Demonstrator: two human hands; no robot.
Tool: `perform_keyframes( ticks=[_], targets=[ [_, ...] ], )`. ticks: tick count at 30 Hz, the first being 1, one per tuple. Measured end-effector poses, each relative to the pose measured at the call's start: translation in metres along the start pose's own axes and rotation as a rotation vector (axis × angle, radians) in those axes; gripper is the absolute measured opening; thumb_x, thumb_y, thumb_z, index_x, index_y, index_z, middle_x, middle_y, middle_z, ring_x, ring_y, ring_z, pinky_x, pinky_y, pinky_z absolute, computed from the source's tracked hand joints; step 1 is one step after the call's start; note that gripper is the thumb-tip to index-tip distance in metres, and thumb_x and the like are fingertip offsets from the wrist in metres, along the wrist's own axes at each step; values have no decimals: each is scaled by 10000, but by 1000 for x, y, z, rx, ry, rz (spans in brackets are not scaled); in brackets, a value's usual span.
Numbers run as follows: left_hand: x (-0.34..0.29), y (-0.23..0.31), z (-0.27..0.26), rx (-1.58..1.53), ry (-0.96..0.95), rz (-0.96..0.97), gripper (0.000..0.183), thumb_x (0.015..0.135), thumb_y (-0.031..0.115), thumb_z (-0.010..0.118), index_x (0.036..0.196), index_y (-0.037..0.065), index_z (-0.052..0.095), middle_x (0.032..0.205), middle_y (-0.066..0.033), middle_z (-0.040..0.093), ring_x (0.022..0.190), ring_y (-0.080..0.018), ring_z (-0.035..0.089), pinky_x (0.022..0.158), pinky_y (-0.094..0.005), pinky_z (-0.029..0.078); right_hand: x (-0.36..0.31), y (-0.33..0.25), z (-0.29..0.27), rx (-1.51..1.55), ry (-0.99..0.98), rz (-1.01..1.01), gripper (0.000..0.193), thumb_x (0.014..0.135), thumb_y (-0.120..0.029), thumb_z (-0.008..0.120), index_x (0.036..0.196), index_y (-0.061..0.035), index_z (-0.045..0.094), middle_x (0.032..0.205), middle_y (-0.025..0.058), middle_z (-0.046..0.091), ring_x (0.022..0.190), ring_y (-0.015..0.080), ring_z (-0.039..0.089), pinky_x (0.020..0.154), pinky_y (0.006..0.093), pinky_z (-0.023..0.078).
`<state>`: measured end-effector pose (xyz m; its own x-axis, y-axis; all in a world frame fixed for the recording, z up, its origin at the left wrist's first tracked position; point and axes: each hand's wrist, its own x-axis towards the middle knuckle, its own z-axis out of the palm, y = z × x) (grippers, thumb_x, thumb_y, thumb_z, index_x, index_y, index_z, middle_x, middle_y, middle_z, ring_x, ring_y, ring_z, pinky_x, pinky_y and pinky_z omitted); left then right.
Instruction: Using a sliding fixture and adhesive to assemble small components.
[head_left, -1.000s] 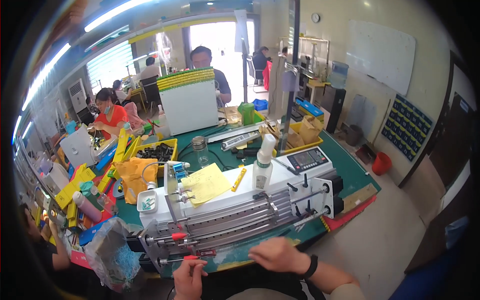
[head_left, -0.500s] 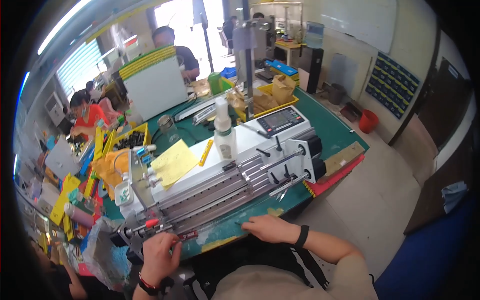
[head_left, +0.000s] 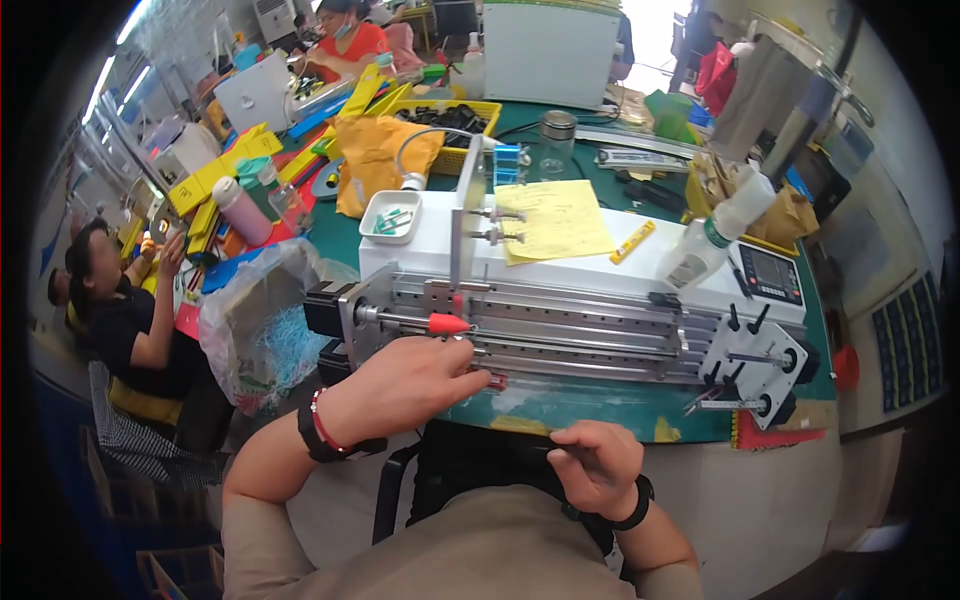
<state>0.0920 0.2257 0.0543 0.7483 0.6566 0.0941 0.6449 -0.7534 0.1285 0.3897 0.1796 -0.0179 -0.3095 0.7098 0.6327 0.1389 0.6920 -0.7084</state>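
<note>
My left hand [head_left: 405, 382] reaches over the front rails of a long metal winding machine [head_left: 560, 335]. Its fingers are bent together just below a red cone-shaped tip [head_left: 449, 323] on the machine's spindle; what they pinch, if anything, is hidden. My right hand [head_left: 600, 468] is at the bench's front edge, its fingers curled and thumb close to the index finger. Anything held there is too small to make out. A small dark-red object [head_left: 497, 381] lies by the left fingertips, partly covered.
A white dish [head_left: 391, 218] holds small green-and-white parts. On the machine's white housing are a yellow paper [head_left: 555, 222], a yellow tool [head_left: 633, 242] and a spray bottle [head_left: 712, 235]. A plastic bag of blue strands [head_left: 228, 335] stands left. Co-workers sit beyond and at left.
My view has turned left. My left hand has moved up to the red tip from the machine's front corner. My right hand has drawn back from the bench top to its edge.
</note>
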Motion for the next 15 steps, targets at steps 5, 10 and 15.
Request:
perform_keyframes(
  ticks=[5, 10, 15],
  targets=[
    [-1, -5, 2, -8, -9, 82, 317, 960, 134, 652, 1258, 42, 710, 977, -87, 598, 891, -267, 695, 750, -400, 556, -1, 5, 18, 144, 95, 118, 219, 870, -36, 865, 1038, 23, 739, 677, 68, 645, 536, 150, 582, 523, 295, 463],
    [3, -10, 9, 5, -4, 124, 261, 943, 153, 658, 1184, 59, 690, 957, -68, 582, 861, -250, 678, 716, -393, 535, -1, 9, 26, 346, 123, 364, 167, 954, -26, 848, 1075, 22, 744, 833, 121, 790, 701, 195, 776, 634, 272, 587],
    [6, -15, 15, 4, -1, 110, 205, 907, 180, 691, 1100, 118, 667, 918, -31, 559, 843, -221, 659, 681, -385, 509, 3, 25, 38, -56, 76, 8, 299, 922, -154, 928, 1065, 5, 718, 848, 127, 791, 692, 261, 782, 628, 311, 605]
  ],
)
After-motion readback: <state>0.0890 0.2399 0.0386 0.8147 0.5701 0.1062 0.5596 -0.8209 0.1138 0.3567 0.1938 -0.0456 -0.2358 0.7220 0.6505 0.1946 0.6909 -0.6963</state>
